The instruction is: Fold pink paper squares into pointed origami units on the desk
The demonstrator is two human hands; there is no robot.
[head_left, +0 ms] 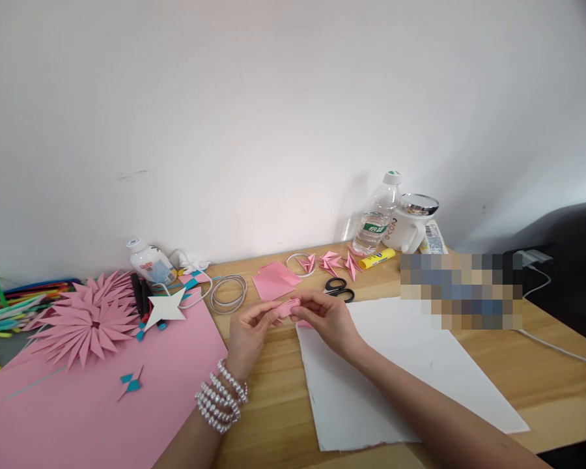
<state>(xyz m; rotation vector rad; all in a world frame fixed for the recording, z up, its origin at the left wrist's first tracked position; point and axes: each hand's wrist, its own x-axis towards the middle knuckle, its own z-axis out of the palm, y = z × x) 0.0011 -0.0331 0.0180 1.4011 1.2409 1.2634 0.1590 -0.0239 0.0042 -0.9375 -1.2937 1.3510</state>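
Note:
A small piece of folded pink paper (288,307) is pinched between my two hands, raised a little over the table. My left hand (251,331), with pearl bracelets at the wrist, grips its left end. On the right end, the thumb and fingers of my right hand (328,320) are closed. Just behind the hands lie pink paper squares (275,280). Black-handled scissors (339,289) rest behind my right hand, partly hidden by it. Several folded pink paper pieces (331,262) sit farther back, beside a yellow glue stick (377,258).
White board (385,371) lies under my right forearm. Pink sheet (176,397) at left bears a spiky paper flower (95,322) and a white paper star (166,309). Tape rolls (228,293), a water bottle (378,215) and a mug (405,225) stand toward the wall.

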